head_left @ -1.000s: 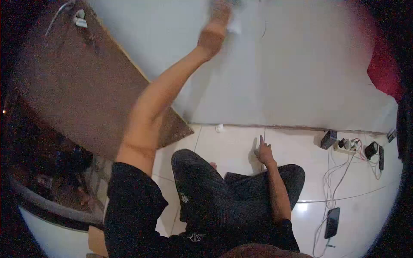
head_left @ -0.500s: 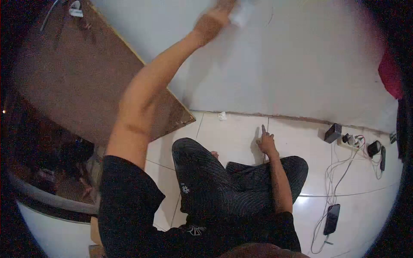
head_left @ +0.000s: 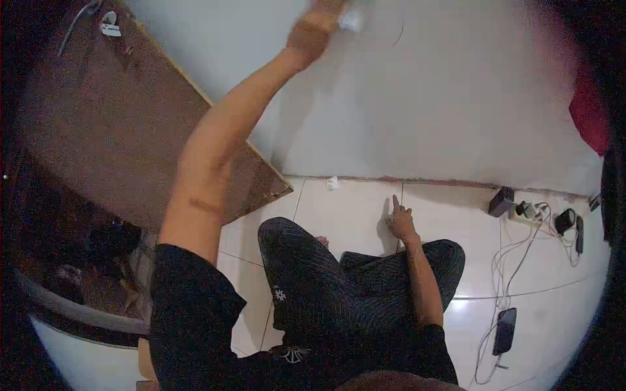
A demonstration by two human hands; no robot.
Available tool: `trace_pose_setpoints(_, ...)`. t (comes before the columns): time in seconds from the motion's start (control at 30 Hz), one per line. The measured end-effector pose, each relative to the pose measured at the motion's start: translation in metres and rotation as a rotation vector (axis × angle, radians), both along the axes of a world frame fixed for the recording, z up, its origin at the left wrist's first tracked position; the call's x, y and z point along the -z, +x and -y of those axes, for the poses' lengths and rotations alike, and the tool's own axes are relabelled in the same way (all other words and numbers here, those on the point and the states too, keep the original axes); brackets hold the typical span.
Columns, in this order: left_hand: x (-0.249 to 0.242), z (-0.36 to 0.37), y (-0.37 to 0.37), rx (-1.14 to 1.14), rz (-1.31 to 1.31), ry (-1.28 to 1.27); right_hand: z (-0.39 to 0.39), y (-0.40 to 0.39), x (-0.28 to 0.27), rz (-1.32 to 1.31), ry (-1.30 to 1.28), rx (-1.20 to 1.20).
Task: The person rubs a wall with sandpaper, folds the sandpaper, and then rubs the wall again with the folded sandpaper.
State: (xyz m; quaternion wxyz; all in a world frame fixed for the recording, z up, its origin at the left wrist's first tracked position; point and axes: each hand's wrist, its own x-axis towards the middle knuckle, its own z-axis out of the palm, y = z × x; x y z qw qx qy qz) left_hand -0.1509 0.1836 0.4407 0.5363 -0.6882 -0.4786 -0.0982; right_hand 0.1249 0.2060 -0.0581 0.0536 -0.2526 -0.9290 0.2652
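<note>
No text, brand, number or sign can be read anywhere in the frame. The small white mark on the dark trousers (head_left: 280,294) near the lower middle is a flower-like figure, not lettering, and the white tag on the wooden door (head_left: 111,30) at upper left is too blurred to read

Wall (head_left: 443,104) matt, smooth painted plaster. Floor (head_left: 345,215) glossy white tile, reflective. Door (head_left: 111,124) brown wood, dull, rough-worn at lower edge. Trousers (head_left: 326,287) dark ribbed cloth. White wad (head_left: 350,19) in left hand (head_left: 313,29) looks like crumpled paper or cloth.
</note>
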Motion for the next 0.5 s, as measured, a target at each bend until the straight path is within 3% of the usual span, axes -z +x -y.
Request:
trace_pose_setpoints(0.07,0.000,0.002,0.007,0.279,-0.343,-0.307,0.000,0.002,-0.004,0.004,-0.007,-0.005)
trace_pose_setpoints(0.1,-0.006,0.001,0.009,0.287,-0.352,-0.297,-0.001,0.003,-0.005,0.020,-0.015,0.000)
trace_pose_setpoints(0.17,-0.014,0.007,0.017,-0.172,0.102,-0.026,-0.001,0.004,-0.006,0.035,-0.029,0.014)
trace_pose_setpoints(0.2,-0.014,0.004,0.028,0.011,0.221,0.154,0.002,0.003,-0.006,0.021,-0.027,0.025)
trace_pose_setpoints(0.23,-0.011,-0.004,0.023,0.013,0.224,0.156,0.002,0.004,-0.007,0.012,-0.017,0.030)
trace_pose_setpoints(0.3,-0.001,-0.014,0.001,-0.093,-0.785,-0.019,0.004,0.010,-0.010,0.012,0.016,0.018)
trace_pose_setpoints(0.33,-0.005,-0.011,0.006,0.208,-0.578,-0.318,0.005,0.008,-0.011,-0.007,0.032,0.022)
trace_pose_setpoints(0.37,-0.010,-0.010,0.007,0.209,-0.583,-0.311,0.001,0.007,-0.012,-0.011,0.039,0.025)
trace_pose_setpoints(0.43,-0.014,-0.007,0.009,-0.035,0.077,0.020,0.002,0.006,-0.009,0.014,-0.029,-0.026)
trace_pose_setpoints(0.47,-0.010,-0.007,0.009,-0.036,0.077,0.013,0.005,0.004,-0.006,0.015,-0.037,-0.026)
trace_pose_setpoints(0.5,-0.005,-0.007,0.010,0.047,-0.101,-0.079,0.005,0.004,-0.004,0.017,-0.031,-0.027)
